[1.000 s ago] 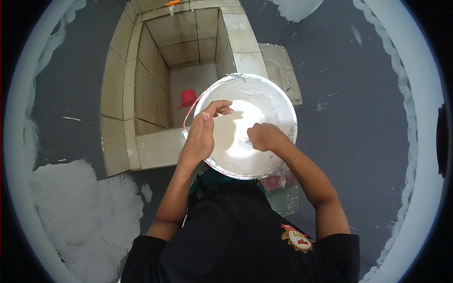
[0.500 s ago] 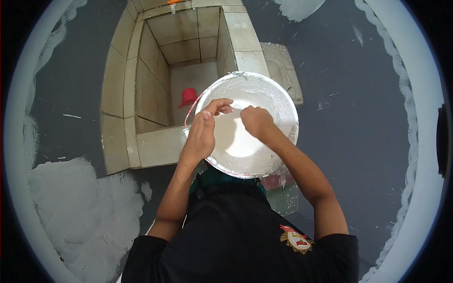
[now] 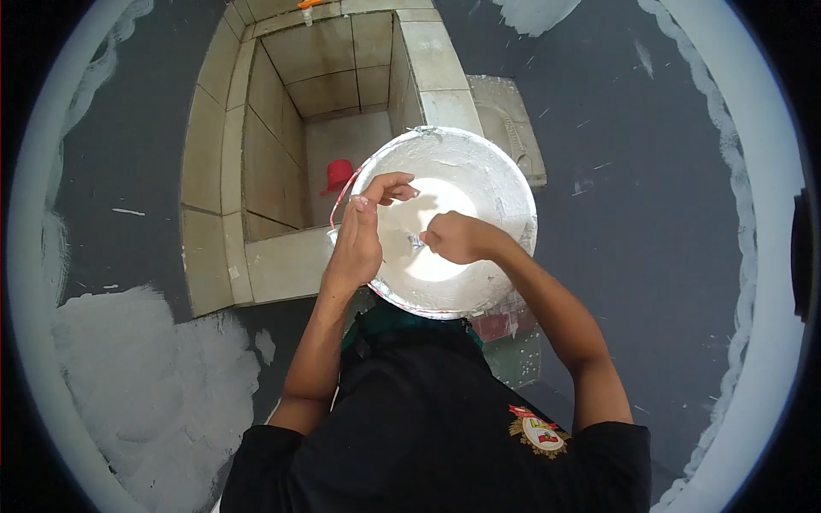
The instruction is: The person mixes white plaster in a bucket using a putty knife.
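A white bucket, its inner wall smeared with white paste, stands in front of my body with white material in the bottom. My left hand is over the bucket's left side, fingers curved and spread from the thumb, with nothing visible in it. White smudges mark its fingertips. My right hand is over the middle of the bucket, its fingers closed. A small bluish-white piece sticks out beyond these fingers to the left; the rest is hidden in the grip.
Behind the bucket stands a tiled basin with a red dipper inside and an orange-handled tap at its far edge. A squat toilet is at the right. Grey walls carry white patches.
My right hand has come lower and slightly left, turning so that the bluish-white piece shows. My left hand has barely shifted.
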### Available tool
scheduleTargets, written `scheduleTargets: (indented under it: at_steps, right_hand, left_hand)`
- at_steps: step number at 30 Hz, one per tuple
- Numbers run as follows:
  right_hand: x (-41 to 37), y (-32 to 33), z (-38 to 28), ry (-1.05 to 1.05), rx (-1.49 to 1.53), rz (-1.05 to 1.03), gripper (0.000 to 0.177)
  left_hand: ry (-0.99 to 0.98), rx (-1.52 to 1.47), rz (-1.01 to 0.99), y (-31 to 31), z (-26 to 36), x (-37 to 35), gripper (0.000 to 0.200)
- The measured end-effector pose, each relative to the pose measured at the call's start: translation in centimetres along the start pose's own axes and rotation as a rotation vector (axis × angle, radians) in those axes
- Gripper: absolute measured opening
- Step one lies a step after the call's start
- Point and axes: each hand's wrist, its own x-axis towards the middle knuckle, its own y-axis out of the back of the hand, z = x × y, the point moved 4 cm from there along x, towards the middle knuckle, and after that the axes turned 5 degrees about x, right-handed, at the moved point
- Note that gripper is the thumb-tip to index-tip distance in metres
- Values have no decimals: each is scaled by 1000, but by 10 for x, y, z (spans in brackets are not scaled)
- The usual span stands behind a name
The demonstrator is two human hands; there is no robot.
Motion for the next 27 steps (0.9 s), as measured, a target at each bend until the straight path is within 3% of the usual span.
scheduleTargets:
  at_steps: [2, 5, 11, 17, 27]
  right_hand:
    - [-12, 6, 9, 31, 123, 52, 43]
    - [-38, 21, -4, 79, 26, 89, 42]
    - [-70, 26, -35, -101, -253, 226, 32]
    - [-40, -3, -10, -53, -421, 445, 19]
    - [-15, -23, 9, -51, -586, 368, 15]
  left_hand:
    - [1, -13, 5, 0, -3, 0, 81]
    - [-5, -22, 8, 0, -2, 1, 81]
    - [-6, 3, 6, 0, -1, 1, 80]
    - [-6, -10, 14, 0, -1, 1, 78]
    - [9, 51, -18, 1, 0, 0, 84]
